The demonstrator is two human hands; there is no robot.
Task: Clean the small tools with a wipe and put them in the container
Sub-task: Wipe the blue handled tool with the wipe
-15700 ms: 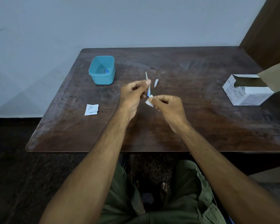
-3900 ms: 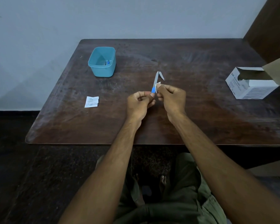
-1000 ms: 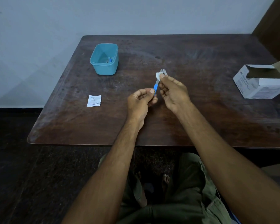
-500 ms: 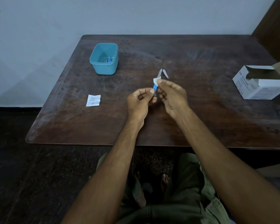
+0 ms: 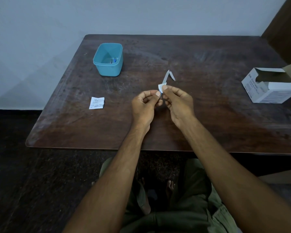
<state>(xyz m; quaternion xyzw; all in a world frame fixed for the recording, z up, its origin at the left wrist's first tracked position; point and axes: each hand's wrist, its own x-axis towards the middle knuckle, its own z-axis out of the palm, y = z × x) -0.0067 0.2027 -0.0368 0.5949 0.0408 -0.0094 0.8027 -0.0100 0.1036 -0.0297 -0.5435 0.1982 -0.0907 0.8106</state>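
Observation:
Above the middle of the table, my left hand (image 5: 144,105) pinches the blue lower end of a thin metal tool (image 5: 166,77) that points up and away. My right hand (image 5: 178,101) pinches a small white wipe (image 5: 161,87) folded round the tool's shaft just above the blue part. A small nail clipper (image 5: 172,76) lies on the table just behind the tool's tip. The teal container (image 5: 107,60) stands at the back left with a blue-tipped item inside.
A torn white wipe sachet (image 5: 97,102) lies on the dark wooden table (image 5: 208,118) to the left of my hands. An open white cardboard box (image 5: 269,85) sits at the right edge. A pale wall runs behind the table.
My right hand has slid the wipe down the shaft from near the tip toward the blue end. My left hand keeps its hold on the tool.

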